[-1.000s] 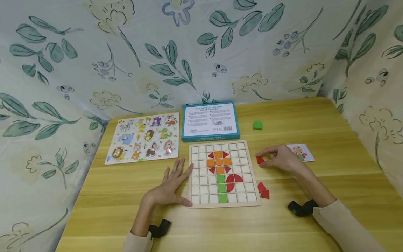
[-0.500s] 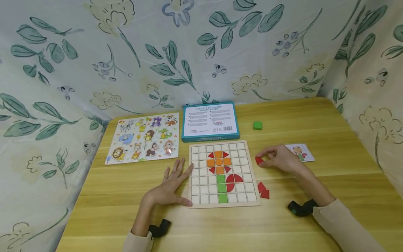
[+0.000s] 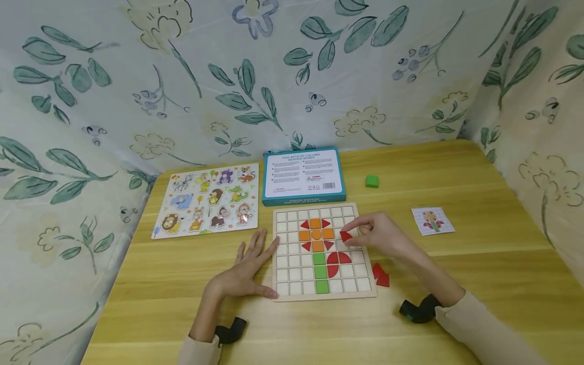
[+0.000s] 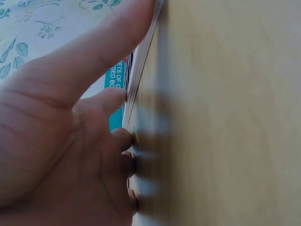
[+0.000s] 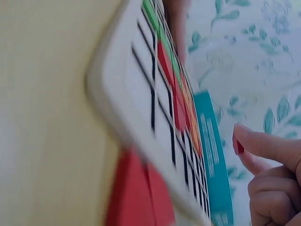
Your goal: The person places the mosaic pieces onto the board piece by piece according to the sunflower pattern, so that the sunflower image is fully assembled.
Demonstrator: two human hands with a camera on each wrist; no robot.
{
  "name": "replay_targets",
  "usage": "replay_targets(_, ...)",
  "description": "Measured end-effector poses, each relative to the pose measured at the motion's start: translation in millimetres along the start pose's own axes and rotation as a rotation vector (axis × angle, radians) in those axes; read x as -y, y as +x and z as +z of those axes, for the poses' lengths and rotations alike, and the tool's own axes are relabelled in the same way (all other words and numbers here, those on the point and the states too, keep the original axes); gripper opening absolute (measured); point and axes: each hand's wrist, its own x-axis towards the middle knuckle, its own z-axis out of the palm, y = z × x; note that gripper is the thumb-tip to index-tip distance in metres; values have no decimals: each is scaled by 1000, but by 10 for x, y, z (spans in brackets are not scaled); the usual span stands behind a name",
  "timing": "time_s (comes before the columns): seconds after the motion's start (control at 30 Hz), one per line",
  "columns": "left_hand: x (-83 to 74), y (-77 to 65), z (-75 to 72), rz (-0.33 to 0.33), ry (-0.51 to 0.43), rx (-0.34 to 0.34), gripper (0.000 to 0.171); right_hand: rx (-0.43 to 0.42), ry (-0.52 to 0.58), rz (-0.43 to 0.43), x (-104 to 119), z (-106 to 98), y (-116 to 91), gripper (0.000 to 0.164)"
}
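My right hand (image 3: 382,234) pinches a small red piece (image 3: 345,236) between thumb and index finger, over the right side of the gridded wooden board (image 3: 290,275). The right wrist view shows the same red piece (image 5: 238,147) at the fingertips, above the board. On the board, orange squares (image 3: 317,246) and red triangles form a flower head, with a stem of green squares (image 3: 322,286) below. Red quarter-circle pieces (image 3: 333,271) lie right of the stem. My left hand (image 3: 242,274) rests spread at the board's left edge, thumb at the lower corner.
Two loose red pieces (image 3: 380,276) lie right of the board. Behind them are a pattern card (image 3: 432,221) and a green block (image 3: 372,181). A teal box (image 3: 304,175) stands behind the board, and an animal puzzle (image 3: 251,200) lies to the left.
My right hand has moved left with the red piece, from beside the board to over its right columns. The pattern card is now fully uncovered. My left hand stays put.
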Motion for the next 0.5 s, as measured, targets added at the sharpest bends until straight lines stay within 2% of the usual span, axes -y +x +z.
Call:
replay_targets(0.17, 1, -14, -6, -10, -1, 0, 124, 57, 31, 12, 158, 382, 47, 26)
replay_targets(0.23, 3, -14, -4, -10, -1, -1, 124, 64, 30, -12, 191, 496, 60, 23)
replay_targets(0.37, -3, -6, -2, -9, -2, 3, 123, 41, 43, -48, 233, 666, 79, 20)
replay_targets(0.5, -2, -5, 0, -8, -8, 1, 122, 23, 27, -46, 271, 792, 95, 19)
